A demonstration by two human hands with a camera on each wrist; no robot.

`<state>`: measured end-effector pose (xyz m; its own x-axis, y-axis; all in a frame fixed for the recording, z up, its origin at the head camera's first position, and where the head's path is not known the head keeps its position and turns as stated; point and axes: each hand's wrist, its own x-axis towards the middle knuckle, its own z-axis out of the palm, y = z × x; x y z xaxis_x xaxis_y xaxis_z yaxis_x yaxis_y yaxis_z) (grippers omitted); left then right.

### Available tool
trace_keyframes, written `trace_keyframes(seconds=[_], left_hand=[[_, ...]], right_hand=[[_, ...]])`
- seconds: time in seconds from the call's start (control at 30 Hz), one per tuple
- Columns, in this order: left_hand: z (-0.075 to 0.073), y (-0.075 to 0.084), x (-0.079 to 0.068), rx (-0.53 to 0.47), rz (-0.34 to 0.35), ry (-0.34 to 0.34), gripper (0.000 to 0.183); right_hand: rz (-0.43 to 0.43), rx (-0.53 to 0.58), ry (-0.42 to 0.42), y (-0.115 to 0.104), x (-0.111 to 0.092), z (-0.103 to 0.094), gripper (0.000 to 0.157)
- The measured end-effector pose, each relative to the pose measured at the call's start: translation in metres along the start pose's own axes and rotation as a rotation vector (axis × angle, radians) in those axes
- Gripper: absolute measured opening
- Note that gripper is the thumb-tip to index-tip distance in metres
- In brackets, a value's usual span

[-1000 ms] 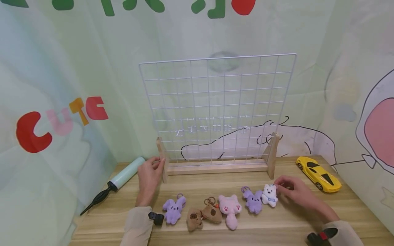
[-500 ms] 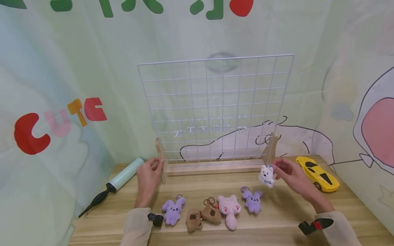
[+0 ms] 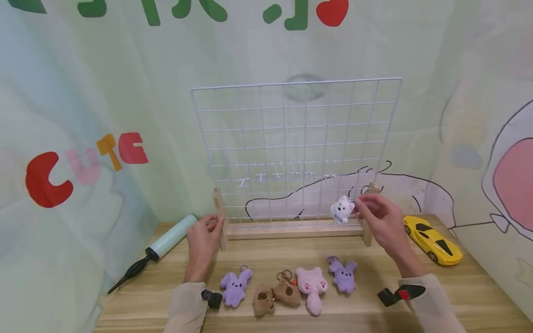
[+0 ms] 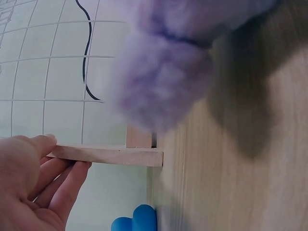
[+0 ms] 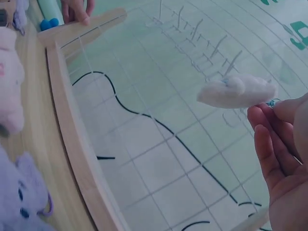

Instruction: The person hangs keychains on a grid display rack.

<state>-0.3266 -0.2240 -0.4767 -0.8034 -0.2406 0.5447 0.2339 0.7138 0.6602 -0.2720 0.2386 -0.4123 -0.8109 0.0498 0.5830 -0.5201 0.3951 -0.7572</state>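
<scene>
My left hand [image 3: 204, 240] pinches the left wooden post [image 4: 110, 156] of the stand between thumb and fingers. The white plush keychain [image 3: 343, 209], a small bear-like animal, hangs from my right hand [image 3: 383, 222], which pinches it at its top loop. It is in front of the lower right of the white wire grid [image 3: 294, 115]. In the right wrist view the plush [image 5: 238, 91] appears side-on, apart from the grid. Several white hooks [image 3: 310, 176] stick out in a row on the grid.
On the table lie two purple plush keychains [image 3: 236, 286], two brown ones [image 3: 287, 293] and a pink one [image 3: 312, 286]. A yellow toy car [image 3: 433, 240] sits at the right, a hand pump [image 3: 166, 243] at the left. A printed cloth [image 3: 125, 92] hangs behind.
My right hand has lifted the white plush keychain off the table and moved it up and left toward the grid. The left hand stays at the post.
</scene>
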Motion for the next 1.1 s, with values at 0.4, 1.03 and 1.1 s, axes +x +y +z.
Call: trace_keyframes(seconds=[0.4, 1.03, 1.1], left_hand=[[-0.001, -0.001, 0.000, -0.003, -0.026, -0.021, 0.030], [-0.001, 0.002, 0.000, -0.006, 0.012, -0.004, 0.028], [-0.002, 0.001, -0.001, -0.002, 0.019, 0.000, 0.027]], right_hand=[[-0.168, 0.103, 0.208, -0.021, 0.018, 0.027, 0.015], [-0.201, 0.163, 0.293, -0.020, 0.033, 0.045, 0.020], [-0.187, 0.169, 0.279, -0.018, 0.034, 0.046, 0.019]])
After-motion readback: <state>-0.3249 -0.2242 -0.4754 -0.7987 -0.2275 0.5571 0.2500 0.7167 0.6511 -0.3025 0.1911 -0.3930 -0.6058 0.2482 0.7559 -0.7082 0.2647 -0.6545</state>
